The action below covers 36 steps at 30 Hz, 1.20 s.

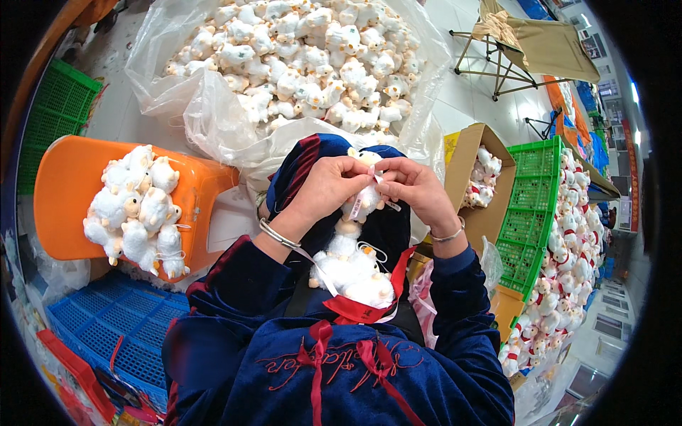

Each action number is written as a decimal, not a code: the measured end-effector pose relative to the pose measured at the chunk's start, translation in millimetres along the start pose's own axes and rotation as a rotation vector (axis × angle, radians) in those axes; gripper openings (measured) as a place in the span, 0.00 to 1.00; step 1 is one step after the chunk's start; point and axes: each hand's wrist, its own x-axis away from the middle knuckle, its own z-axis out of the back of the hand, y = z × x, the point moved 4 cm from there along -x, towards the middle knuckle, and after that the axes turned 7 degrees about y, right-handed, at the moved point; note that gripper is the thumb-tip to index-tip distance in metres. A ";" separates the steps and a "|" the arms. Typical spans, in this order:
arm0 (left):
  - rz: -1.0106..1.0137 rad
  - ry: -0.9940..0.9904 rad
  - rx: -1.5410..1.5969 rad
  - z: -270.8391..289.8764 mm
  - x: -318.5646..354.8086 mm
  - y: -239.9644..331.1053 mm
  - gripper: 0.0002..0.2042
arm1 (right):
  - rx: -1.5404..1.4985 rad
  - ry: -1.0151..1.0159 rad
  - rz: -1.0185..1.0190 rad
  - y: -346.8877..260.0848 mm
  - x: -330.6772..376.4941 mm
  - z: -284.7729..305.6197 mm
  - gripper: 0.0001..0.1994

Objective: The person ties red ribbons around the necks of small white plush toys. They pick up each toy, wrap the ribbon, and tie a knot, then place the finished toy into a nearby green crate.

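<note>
Above my lap, my left hand (pixel 330 186) and my right hand (pixel 419 192) meet with fingertips pinched together on a narrow pale ribbon (pixel 356 206) at a small white plush sheep (pixel 366 201). The sheep rests between my knees, its top partly hidden by my fingers. Just below it, several more plush sheep (pixel 348 270) lie on my lap, with a thin white cord loop beside them. A red ribbon (pixel 355 309) with small print crosses the lap under these toys and rises along their right side.
A clear plastic sack (pixel 177 113) heaped with plush sheep lies ahead. On the left, an orange stool (pixel 64 192) carries more, above a blue crate (pixel 121 334). To the right stand a cardboard box (pixel 465 153), a green crate (pixel 529 206) and sheep with red ribbons (pixel 561 277).
</note>
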 end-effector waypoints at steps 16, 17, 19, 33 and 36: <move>-0.185 -0.145 -0.070 0.1 -3.9 -0.5 0.07 | 0.227 0.155 0.145 -4.8 -11.1 -5.6 0.06; -0.240 -0.164 -0.100 0.0 -4.8 -0.2 0.07 | 0.272 0.150 0.138 -7.6 -10.6 -6.6 0.07; -0.343 -0.167 -0.250 -1.3 -4.4 8.6 0.06 | 0.359 0.139 0.116 -15.9 -7.5 -8.6 0.07; -0.159 0.054 -0.524 -11.5 -2.9 21.6 0.10 | 1.000 0.211 0.398 -29.7 5.3 -24.7 0.09; -0.089 0.021 -0.387 -8.4 -3.9 17.0 0.10 | 0.941 0.225 0.394 -26.9 6.4 -20.8 0.08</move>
